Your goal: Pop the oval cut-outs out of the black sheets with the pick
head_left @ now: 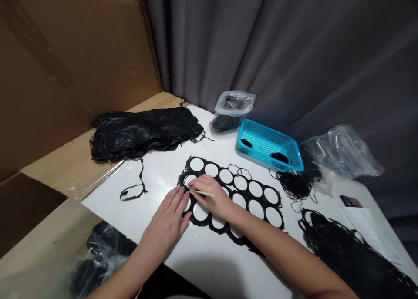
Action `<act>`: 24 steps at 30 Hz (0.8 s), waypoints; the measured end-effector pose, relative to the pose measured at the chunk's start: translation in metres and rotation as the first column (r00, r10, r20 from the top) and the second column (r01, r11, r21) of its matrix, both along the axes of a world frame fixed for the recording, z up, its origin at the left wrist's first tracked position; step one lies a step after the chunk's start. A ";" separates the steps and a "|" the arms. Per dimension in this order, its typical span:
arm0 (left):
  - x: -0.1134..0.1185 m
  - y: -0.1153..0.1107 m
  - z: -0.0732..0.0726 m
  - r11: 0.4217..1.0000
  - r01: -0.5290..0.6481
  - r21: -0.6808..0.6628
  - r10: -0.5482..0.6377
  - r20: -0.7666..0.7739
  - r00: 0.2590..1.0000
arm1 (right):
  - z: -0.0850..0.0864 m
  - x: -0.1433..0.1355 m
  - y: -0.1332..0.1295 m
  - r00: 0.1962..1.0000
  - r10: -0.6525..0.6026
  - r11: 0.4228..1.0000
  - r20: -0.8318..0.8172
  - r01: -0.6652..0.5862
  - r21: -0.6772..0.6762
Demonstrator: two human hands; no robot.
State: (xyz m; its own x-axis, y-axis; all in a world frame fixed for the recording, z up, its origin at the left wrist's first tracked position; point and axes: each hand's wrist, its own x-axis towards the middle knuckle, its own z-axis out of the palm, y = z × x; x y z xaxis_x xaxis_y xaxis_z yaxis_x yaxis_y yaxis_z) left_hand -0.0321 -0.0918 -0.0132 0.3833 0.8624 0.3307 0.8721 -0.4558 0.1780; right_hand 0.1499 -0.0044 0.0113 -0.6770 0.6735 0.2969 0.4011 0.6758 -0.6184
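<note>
A black sheet with rows of round holes (248, 197) lies flat on the white table. Pinched in my right hand (210, 195) is a thin pale stick (205, 193), its tip at the rim of a hole near the sheet's left end. My left hand (170, 212) rests with fingers stretched out on the sheet's left edge, just beside the stick's tip. My right hand and forearm cover several holes. Two thin black rings (240, 172) lie at the sheet's far edge.
Behind the sheet stands a blue basket (269, 131) with a few black pieces, beside a clear bag (232, 109). A stack of black sheets (146, 131) lies far left. Loose black rings (294, 185) and a black heap (349, 251) lie right. Cardboard (75, 42) walls the left.
</note>
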 end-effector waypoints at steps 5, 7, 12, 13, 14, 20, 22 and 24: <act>-0.001 0.003 0.000 1.000 0.002 0.007 -0.002 0.000 1.000 | 0.010 0.000 0.037 0.984 -0.116 0.973 0.133 0.086 0.214; -0.002 0.004 0.001 1.000 0.000 0.022 0.000 0.021 1.000 | 0.019 0.010 0.069 0.950 -0.302 0.932 0.073 0.278 0.234; -0.004 0.005 0.009 0.999 -0.026 0.021 0.025 0.039 0.999 | 0.037 0.044 0.099 0.802 -0.581 0.801 -0.136 0.593 0.077; -0.003 0.005 0.010 0.999 -0.035 0.028 0.034 0.039 0.999 | 0.037 0.048 0.090 0.822 -0.555 0.828 -0.127 0.560 0.006; 0.000 0.005 0.012 0.999 -0.039 0.035 0.037 0.043 0.998 | 0.036 0.050 0.078 0.852 -0.512 0.859 -0.107 0.506 -0.074; 0.022 0.001 0.008 0.992 0.123 0.022 -0.124 0.054 0.991 | 0.015 0.042 0.003 0.962 -0.263 0.884 -0.072 0.210 -0.417; 0.026 0.000 0.005 0.990 0.138 0.015 -0.138 0.029 0.990 | 0.011 0.040 -0.005 0.955 -0.286 0.871 -0.084 0.222 -0.437; 0.026 0.001 0.002 0.991 0.133 0.015 -0.133 0.010 0.991 | 0.008 0.040 -0.008 0.947 -0.309 0.867 -0.088 0.242 -0.435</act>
State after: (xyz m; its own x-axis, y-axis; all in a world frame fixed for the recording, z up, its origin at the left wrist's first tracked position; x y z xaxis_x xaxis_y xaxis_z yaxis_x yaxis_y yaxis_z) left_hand -0.0065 -0.0909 -0.0108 0.4909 0.7990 0.3474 0.8015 -0.5704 0.1795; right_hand 0.1898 -0.0121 0.0194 -0.4154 0.9091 0.0322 0.4133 0.2202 -0.8835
